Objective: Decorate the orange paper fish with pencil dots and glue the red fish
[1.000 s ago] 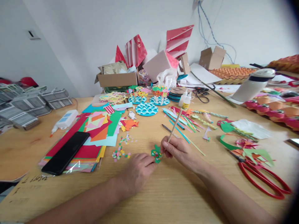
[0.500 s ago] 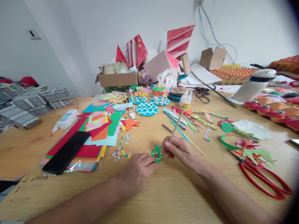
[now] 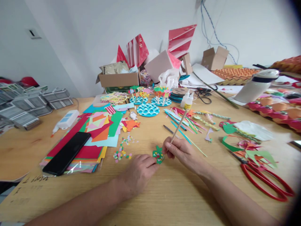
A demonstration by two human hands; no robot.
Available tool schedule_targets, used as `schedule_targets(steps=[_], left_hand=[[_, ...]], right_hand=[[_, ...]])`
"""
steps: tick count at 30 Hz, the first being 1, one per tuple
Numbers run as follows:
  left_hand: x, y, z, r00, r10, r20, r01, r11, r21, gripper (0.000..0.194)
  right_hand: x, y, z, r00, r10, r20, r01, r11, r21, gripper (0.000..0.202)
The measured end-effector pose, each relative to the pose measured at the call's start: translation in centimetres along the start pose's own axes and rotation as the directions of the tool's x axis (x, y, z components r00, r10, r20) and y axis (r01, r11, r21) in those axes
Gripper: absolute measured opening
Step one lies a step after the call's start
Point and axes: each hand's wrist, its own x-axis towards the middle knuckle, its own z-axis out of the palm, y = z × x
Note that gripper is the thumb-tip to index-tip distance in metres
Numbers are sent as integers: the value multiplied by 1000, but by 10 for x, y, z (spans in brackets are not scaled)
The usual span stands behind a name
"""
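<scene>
A small green paper fish lies on the wooden table, dotted with little bits in white, yellow and red. My left hand is closed at its lower left edge, the fingertips pressed together on the paper. In my right hand, thumb and fingers pinch a thin wooden stick, which slants up to the right. Its lower end is beside the fish's right edge, mostly hidden by the fingers. Confetti-like paper dots are scattered left of the fish.
Coloured paper sheets under a black phone lie at left. Red-handled scissors and paper scraps are at right. Behind stand glue bottles, blue wavy discs and a cardboard box; a white bottle leans far right.
My right hand and the lower end of the stick have shifted very slightly left, toward the green paper fish. My left hand stays where it was.
</scene>
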Motion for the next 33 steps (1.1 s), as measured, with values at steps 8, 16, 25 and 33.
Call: schedule_targets(steps=[8,16,25,33], left_hand=[[0,1,-2,1000,7,3,-7,1000,12,15],[1,2,-3,1000,5,-1,-5,1000,30,14],[2,3,-3,1000,-5,-5,5,999,43,15],[0,2,-1,1000,4,-10,-4,1000,25,16]], right_hand=[[0,-1,0,1000,-7,6,8,999,-46,43],[2,2,2,1000,-24,2,24,999,-21,43],[1,3,0,999,-41,-11,40,998,-40,42],[1,4,2,999,-46,14,47,997,-60,43]])
